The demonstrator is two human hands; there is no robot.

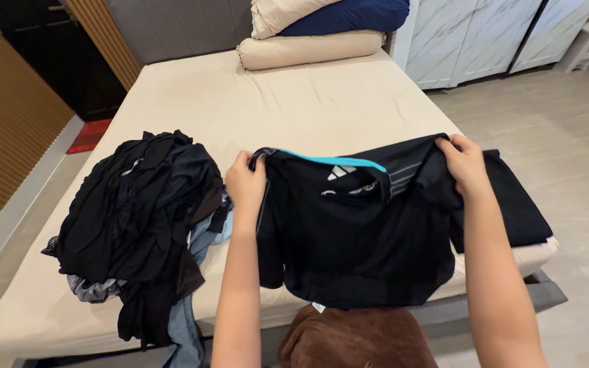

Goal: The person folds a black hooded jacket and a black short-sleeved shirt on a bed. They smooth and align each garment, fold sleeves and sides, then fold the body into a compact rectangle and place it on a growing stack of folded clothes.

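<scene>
A black shirt (349,238) with a turquoise neck trim is held up by its shoulders over the near edge of the bed (294,102). The left hand (245,184) is clenched on the shirt's left shoulder seam; the right hand (465,163) is clenched on the opposite shoulder. The garment hangs spread between both hands, its hem reaching below the mattress edge, just above a brown fabric (356,337) seen at the bottom of the view. A heap of dark clothing (138,218) is noted on the bed to the left, close beside the left hand, with a pale blue piece showing at its lower edge. A flat black garment (519,204) lies on the bed's near right corner, partly hidden behind the shirt. Beige and dark blue pillows (315,31) are stacked at the far end of the bed.
</scene>
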